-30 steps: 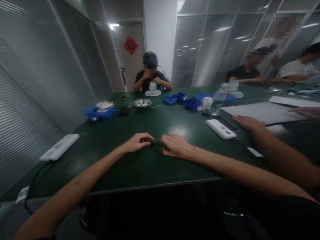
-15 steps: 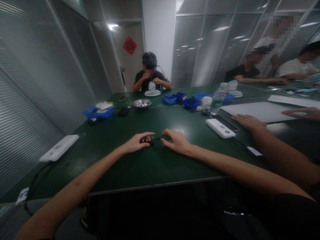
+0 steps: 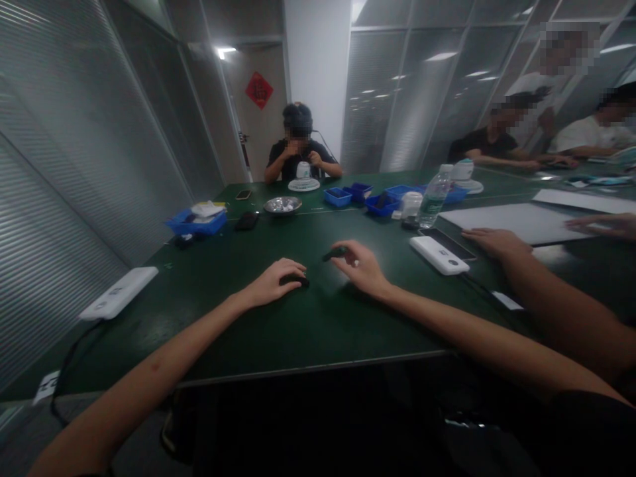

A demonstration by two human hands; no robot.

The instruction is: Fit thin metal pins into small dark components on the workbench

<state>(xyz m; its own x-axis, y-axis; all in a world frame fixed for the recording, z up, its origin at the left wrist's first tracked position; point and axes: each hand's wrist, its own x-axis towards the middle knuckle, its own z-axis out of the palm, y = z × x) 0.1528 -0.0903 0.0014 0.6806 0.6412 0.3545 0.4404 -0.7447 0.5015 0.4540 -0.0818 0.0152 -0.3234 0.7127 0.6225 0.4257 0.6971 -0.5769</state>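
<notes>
My left hand [image 3: 277, 281], low over the green table [image 3: 238, 344], has its fingers closed round a small black rounded piece [image 3: 301, 281]; only one end of it shows beyond the thumb. My right hand [image 3: 364, 266] is raised slightly, farther forward and to the right. Between its thumb and fingertips is a small dark elongated piece [image 3: 334, 253], pointing left. The two pieces are apart. Both are too small and dim for me to tell their kind.
White power banks [image 3: 119, 292] lie left and right. Nearby are a blue bin [image 3: 196, 224], a metal bowl [image 3: 283, 205], a black phone [image 3: 247, 221] and a water bottle [image 3: 434, 197]. A neighbour's hand [image 3: 497, 243] rests on a white sheet [image 3: 517, 222] at right.
My right hand has moved up and away to the right with its dark piece, widening the gap between my hands. My left fingers have curled further over the black piece.
</notes>
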